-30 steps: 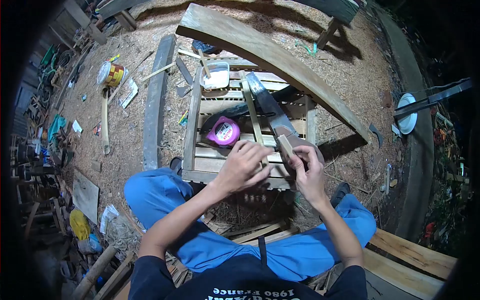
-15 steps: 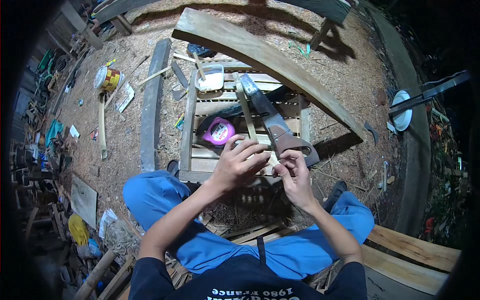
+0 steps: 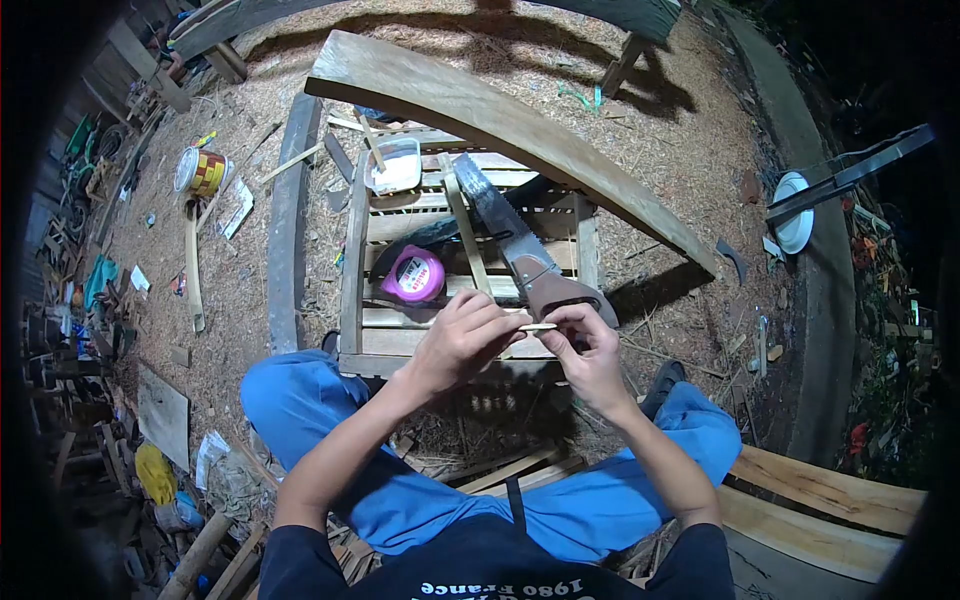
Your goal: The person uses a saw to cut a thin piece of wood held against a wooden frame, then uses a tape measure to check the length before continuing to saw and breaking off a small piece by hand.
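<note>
A small pale wood piece (image 3: pixel 538 327) is pinched between my two hands, over the near edge of a slatted wooden stand (image 3: pixel 352 290). My left hand (image 3: pixel 462 340) has its fingers closed at the piece's left end. At the right end, the thumb and fingers of my right hand (image 3: pixel 588 352) grip it. Just beyond my hands, a handsaw (image 3: pixel 548 288) with a brown handle lies on the slats. To its left are a thin wooden strip (image 3: pixel 462 222) and a pink tape measure (image 3: pixel 413 275). A plastic tub (image 3: pixel 398 168) with white contents stands at the stand's far left.
A long curved plank (image 3: pixel 500 110) crosses the far side of the stand. A dark beam (image 3: pixel 292 235) lies to the left, with a paint bucket (image 3: pixel 203 172) beyond it. At the right is a white plate-like disc (image 3: pixel 793 212). Boards (image 3: pixel 820 492) lie at lower right.
Both hands have come together, and the wood piece, first upright in the right hand, now lies sideways between them. The view has shifted, so the stand and tools appear further left.
</note>
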Available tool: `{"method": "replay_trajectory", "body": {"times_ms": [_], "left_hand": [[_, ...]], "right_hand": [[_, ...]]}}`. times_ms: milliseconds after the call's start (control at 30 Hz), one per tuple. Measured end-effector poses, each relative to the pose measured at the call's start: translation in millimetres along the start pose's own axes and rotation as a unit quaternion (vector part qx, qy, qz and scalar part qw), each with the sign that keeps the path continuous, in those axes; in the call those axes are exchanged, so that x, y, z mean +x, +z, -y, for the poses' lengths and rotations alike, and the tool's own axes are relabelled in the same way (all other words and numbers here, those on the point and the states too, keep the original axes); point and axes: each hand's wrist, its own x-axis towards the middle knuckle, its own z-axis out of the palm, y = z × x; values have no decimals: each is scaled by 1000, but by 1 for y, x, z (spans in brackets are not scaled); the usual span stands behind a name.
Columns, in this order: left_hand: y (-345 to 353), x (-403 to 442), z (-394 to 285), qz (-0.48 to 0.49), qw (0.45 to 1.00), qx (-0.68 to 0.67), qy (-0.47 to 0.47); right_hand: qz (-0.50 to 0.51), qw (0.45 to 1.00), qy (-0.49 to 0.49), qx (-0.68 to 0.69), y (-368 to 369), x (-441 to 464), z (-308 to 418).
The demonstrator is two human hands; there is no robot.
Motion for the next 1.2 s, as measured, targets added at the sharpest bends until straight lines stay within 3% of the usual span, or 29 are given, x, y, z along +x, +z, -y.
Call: {"method": "replay_trajectory", "body": {"times_ms": [33, 133, 167, 233, 400, 467, 633, 833, 1100, 1200], "left_hand": [[1, 0, -1, 1, 1000, -1, 0], [2, 0, -6, -3, 1000, -10, -20], [2, 1, -7, -5, 1000, 1, -19], [3, 1, -8, -8, 1000, 12, -17], [1, -6, -3, 5, 998, 66, 3], [4, -8, 0, 5, 997, 74, 5], [7, -12, 1, -4, 995, 95, 1], [11, -12, 0, -7, 995, 96, -23], [25, -20, -11, -19, 990, 6, -140], [17, -17, -5, 15, 989, 55, -133]], "right_hand": [[-1, 1000, 1, 0, -1, 0, 0], [-88, 969, -186, -137, 1, 7, 3], [-87, 969, -186, -137, 1, 9, 5], [-110, 935, -280, -187, 1, 12, 7], [-97, 929, -280, -221, 1, 13, 10], [-54, 956, -230, -176, 3, 14, 9], [-86, 945, -230, -217, 6, 19, 12], [-85, 933, -238, -257, 8, 21, 3], [-105, 933, -226, -261, 15, 23, -18], [-83, 917, -248, -301, 11, 24, -14]]}}
